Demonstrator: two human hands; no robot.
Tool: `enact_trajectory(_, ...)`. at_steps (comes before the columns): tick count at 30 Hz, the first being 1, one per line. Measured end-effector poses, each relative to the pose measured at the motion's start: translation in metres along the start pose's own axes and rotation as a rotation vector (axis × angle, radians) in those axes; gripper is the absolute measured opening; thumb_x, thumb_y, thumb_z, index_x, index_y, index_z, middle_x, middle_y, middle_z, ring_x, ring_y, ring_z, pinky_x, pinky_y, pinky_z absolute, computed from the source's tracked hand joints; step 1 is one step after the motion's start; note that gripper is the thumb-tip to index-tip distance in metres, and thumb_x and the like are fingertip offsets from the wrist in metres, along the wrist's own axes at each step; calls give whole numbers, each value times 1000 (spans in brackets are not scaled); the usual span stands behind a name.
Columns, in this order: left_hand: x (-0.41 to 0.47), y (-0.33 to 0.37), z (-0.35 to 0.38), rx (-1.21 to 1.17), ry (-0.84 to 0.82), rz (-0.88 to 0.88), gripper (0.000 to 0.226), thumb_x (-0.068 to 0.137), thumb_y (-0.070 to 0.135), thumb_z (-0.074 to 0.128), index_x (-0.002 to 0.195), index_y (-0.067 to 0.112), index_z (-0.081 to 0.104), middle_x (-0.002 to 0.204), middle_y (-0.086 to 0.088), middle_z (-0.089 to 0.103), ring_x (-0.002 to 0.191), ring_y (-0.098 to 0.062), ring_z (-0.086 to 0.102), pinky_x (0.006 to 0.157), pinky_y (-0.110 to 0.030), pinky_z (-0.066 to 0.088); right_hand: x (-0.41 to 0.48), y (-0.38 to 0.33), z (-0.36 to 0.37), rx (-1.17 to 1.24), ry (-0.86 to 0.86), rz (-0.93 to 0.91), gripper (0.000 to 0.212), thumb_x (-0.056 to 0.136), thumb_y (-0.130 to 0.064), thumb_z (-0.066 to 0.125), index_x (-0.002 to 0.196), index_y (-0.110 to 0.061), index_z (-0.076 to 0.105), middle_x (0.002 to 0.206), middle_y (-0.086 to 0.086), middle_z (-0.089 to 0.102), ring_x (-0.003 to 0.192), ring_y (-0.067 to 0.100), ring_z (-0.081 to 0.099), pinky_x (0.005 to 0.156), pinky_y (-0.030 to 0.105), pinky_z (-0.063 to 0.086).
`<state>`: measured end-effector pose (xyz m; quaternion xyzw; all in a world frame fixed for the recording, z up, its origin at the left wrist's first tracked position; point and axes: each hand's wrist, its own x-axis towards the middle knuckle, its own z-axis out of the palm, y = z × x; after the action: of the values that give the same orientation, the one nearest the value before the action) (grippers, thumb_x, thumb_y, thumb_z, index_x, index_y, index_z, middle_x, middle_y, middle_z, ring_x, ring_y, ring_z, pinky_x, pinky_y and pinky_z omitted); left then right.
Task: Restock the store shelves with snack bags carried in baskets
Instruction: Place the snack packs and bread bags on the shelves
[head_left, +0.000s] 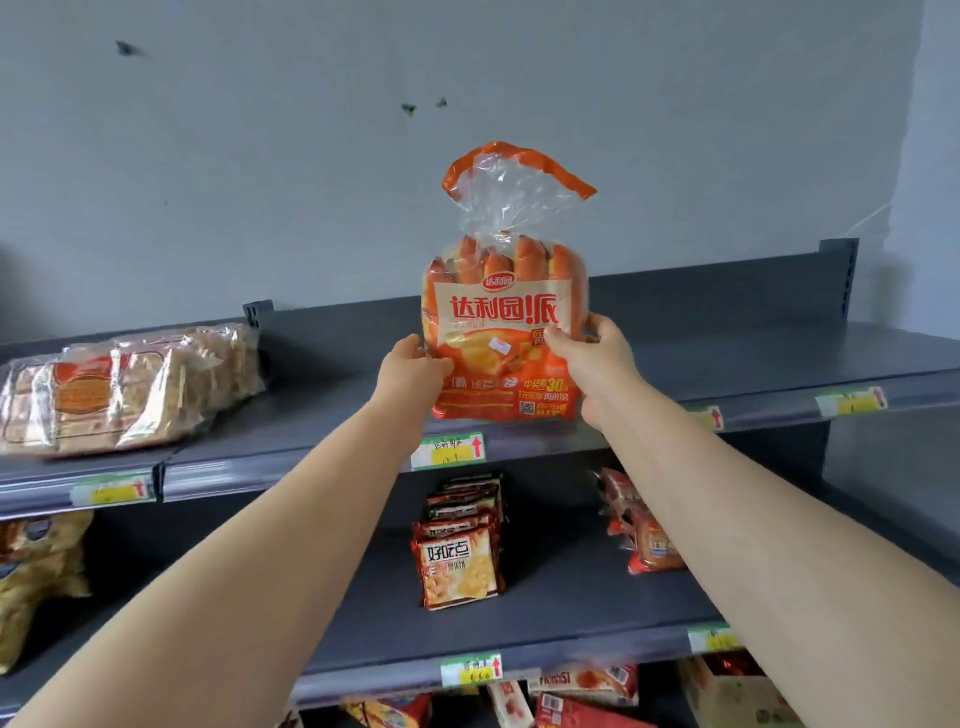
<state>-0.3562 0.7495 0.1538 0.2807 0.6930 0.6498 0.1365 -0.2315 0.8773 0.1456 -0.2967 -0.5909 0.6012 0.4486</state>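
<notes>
An orange snack bag (501, 332) of small bread rolls, with a clear twisted top, stands upright at the front edge of the top shelf (727, 358). My left hand (413, 366) grips its left side. My right hand (589, 358) grips its right side, thumb on the front. Both arms reach up and forward. No basket is in view.
Flat packs of sliced bread (124, 387) lie on the top shelf's left. On the middle shelf stand a row of brown-orange snack packets (460, 540), a red bag (641, 525) at right and yellow bags (36, 577) at far left. Price tags line the shelf edges.
</notes>
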Motion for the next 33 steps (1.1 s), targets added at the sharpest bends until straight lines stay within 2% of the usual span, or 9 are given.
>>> enact_trajectory(4,44,4,-7,149,117,-36,9,93,10,61,90,17,56,85,4,59,77,-10,54,83,-37,48,62,1,40,55,-20,27,53,87,-37,72,132,-28,47,117,1,63,100,25,65,83,50,57)
enact_trajectory(8,73,-16,-15,230,191,-126,28,92,6,58,69,20,52,78,-1,48,65,-15,39,74,-36,40,120,16,73,21,-111,92,53,86,-32,74,133,-24,49,117,4,63,102,27,64,87,50,56)
enact_trajectory(11,92,-27,-16,232,292,-139,15,92,5,58,93,19,62,91,-2,54,68,-18,46,77,-38,48,163,32,93,-74,-158,121,48,87,-31,72,129,-21,52,107,0,63,95,23,64,75,40,55)
enact_trajectory(14,112,-36,-18,215,382,-111,28,91,7,60,117,18,66,89,7,59,74,-7,52,88,-39,54,200,45,114,-90,-152,153,46,88,-32,71,129,-19,55,103,1,64,90,21,62,67,34,50)
enact_trajectory(17,118,-42,-11,214,442,-74,29,89,6,59,112,21,67,90,13,59,78,-5,55,88,-39,57,223,56,130,-111,-149,170,48,90,-31,69,133,-18,54,119,6,64,99,24,62,76,37,51)
enact_trajectory(21,112,-51,-2,250,459,-45,29,89,3,55,107,24,67,92,15,59,82,-6,56,86,-35,57,221,56,132,-118,-114,151,62,93,-28,65,148,-19,37,137,7,54,117,27,58,89,41,53)
enact_trajectory(25,91,-59,4,203,504,-36,34,88,-1,49,102,25,66,93,13,61,80,-8,56,80,-33,55,189,48,119,-185,-126,-31,33,98,-30,57,129,-19,57,124,2,62,100,20,61,71,31,53)
enact_trajectory(28,60,-61,8,176,525,-31,40,87,-4,45,105,23,67,98,8,63,80,-12,58,73,-30,53,150,49,105,-183,-197,-100,35,99,-14,52,132,-20,57,129,0,60,111,19,58,88,35,55)
enact_trajectory(33,-6,-65,-4,147,486,-50,42,88,-3,42,109,23,66,102,10,64,86,-9,60,68,-28,56,73,54,76,-174,-257,-139,36,93,-7,54,124,-24,62,122,-6,63,104,11,56,71,20,43)
